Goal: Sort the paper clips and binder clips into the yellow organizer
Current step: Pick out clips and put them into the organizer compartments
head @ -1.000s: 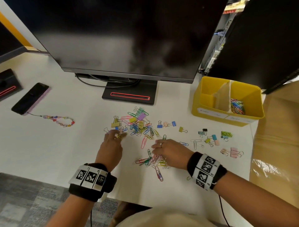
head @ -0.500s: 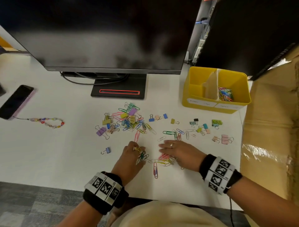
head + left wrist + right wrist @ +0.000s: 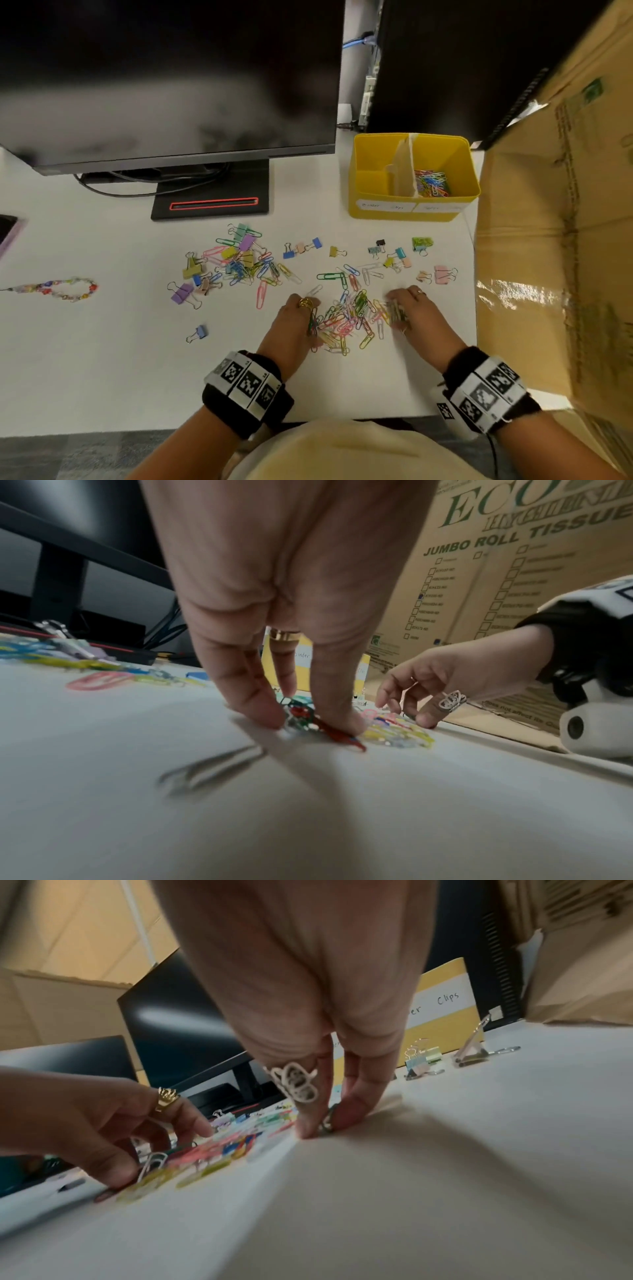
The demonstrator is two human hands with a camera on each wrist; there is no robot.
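A pile of coloured paper clips [image 3: 346, 322] lies near the table's front edge, between my hands. My left hand [image 3: 313, 325] pinches a few green and red paper clips [image 3: 303, 716] at the pile's left side. At the right side, my right hand [image 3: 397, 313] pinches a small bunch of clips [image 3: 324, 1125] against the table. More paper clips and pastel binder clips [image 3: 239, 260] are scattered further back. The yellow organizer [image 3: 376, 205] stands at the back right. Its right compartment holds paper clips [image 3: 431, 183]; its left compartment looks empty.
A black monitor [image 3: 164, 85] on its stand [image 3: 212, 202] fills the back left. A tall cardboard box [image 3: 555, 240] walls off the right side. A bead strap [image 3: 58, 289] and a phone [image 3: 8, 231] lie at the far left. A lone binder clip [image 3: 198, 333] sits front left.
Both hands have raked paper clips toward the front edge into one pile. They now sit at its two sides, each pinching clips. The head view has shifted left and down.
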